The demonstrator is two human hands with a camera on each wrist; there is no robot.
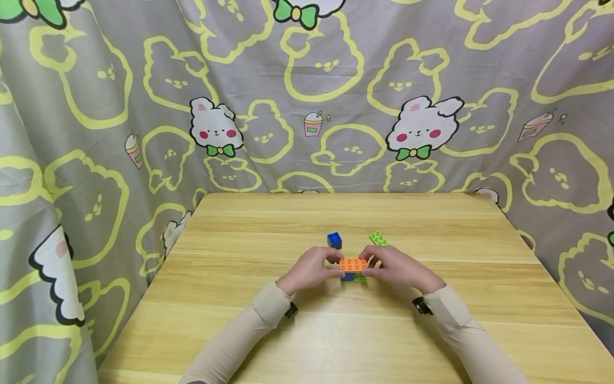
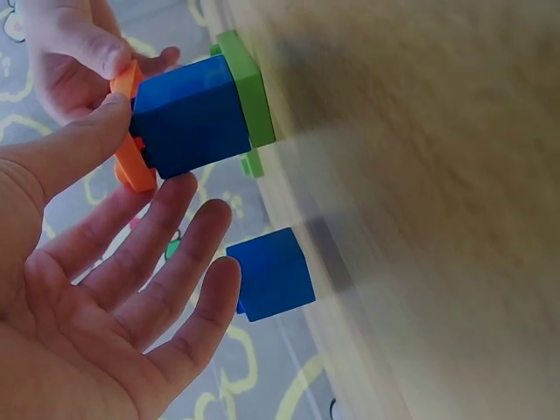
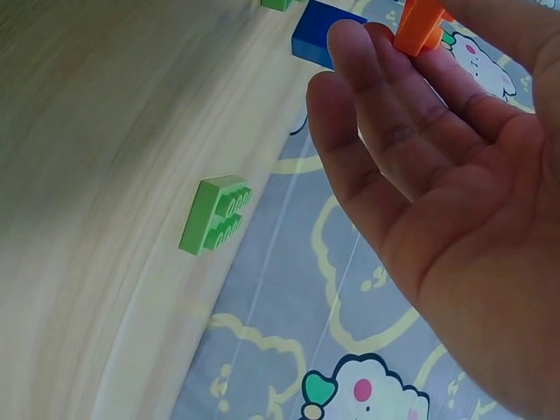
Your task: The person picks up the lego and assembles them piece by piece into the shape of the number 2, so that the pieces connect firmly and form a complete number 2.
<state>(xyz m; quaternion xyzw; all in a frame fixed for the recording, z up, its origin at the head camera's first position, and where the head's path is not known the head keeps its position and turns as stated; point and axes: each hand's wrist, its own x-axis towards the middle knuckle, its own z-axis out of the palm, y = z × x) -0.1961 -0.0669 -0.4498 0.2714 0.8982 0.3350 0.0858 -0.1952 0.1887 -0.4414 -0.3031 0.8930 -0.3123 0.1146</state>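
An orange building-block plate (image 1: pixel 353 265) with studs on top lies over a blue brick (image 2: pixel 192 114), which stands on a green plate (image 2: pixel 249 92) on the table. My left hand (image 1: pixel 313 270) pinches the orange plate's left end between thumb and fingers. At its right end my right hand (image 1: pixel 397 270) pinches it too. In the left wrist view the orange plate looks slightly tilted against the blue brick's studs; whether it is pressed fully down I cannot tell. The right wrist view shows only part of the orange plate (image 3: pixel 420 26), beside the right fingers.
A second blue brick (image 1: pixel 334 240) stands on the wooden table (image 1: pixel 268 224) behind the left hand. Behind the right hand lies another green plate (image 1: pixel 378 238), studs up. A patterned curtain (image 1: pixel 336 106) hangs along the table's back and sides.
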